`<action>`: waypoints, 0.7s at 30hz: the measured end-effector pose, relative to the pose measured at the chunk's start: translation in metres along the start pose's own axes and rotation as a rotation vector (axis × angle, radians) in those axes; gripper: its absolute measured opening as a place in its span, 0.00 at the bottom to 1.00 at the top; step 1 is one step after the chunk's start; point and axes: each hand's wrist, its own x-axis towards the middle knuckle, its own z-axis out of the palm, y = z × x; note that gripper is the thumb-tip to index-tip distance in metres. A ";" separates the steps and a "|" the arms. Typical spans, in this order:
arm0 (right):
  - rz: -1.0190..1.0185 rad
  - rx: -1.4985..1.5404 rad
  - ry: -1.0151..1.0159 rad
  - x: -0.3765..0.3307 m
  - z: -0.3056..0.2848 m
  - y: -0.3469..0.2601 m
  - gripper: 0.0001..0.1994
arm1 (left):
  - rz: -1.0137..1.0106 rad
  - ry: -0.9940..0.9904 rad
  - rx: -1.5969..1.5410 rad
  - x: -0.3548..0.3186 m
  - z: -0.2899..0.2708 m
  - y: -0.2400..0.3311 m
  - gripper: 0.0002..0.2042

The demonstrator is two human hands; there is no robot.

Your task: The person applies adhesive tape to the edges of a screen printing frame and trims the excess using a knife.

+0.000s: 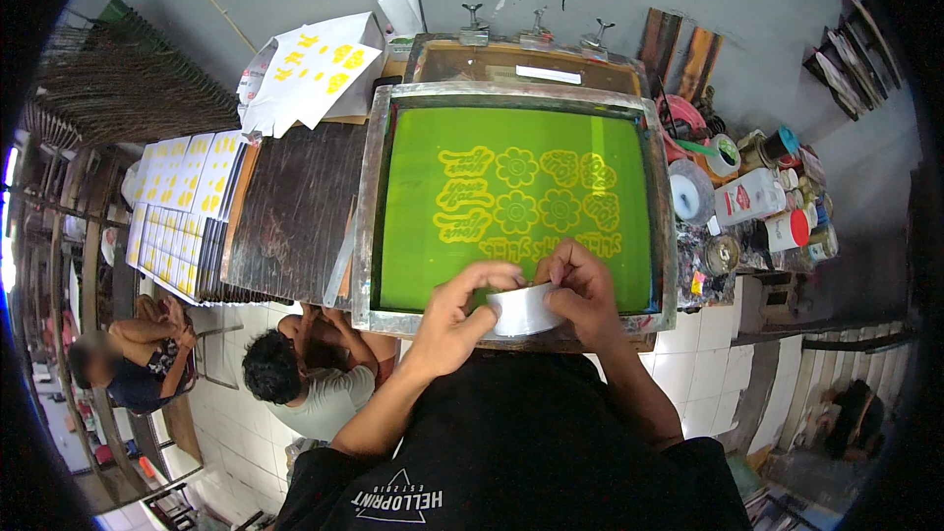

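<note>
Here, a tape roll (524, 315) in a two-handed grip

Left of the grip, a dark board (290, 206) is lying beside the screen frame (374, 187). The left hand (455, 313) is clamping the tape roll's left side, thumb against its outer face. Between the hands, over the frame's near edge, the tape roll is probably handling as light, stiff and slick, its rims offering the surest hold. The right hand (587, 297) is gripping the right side, fingertips bunching at the upper edge.
</note>
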 end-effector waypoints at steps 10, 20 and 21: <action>0.084 0.046 -0.030 0.003 -0.006 -0.001 0.08 | 0.196 -0.180 0.510 0.007 -0.020 0.020 0.08; 0.184 0.097 0.114 0.007 -0.008 0.003 0.07 | 0.567 -0.212 0.828 0.016 -0.014 -0.005 0.09; 0.197 0.104 0.121 0.007 -0.009 0.003 0.07 | 0.574 -0.213 0.838 0.016 -0.013 -0.006 0.08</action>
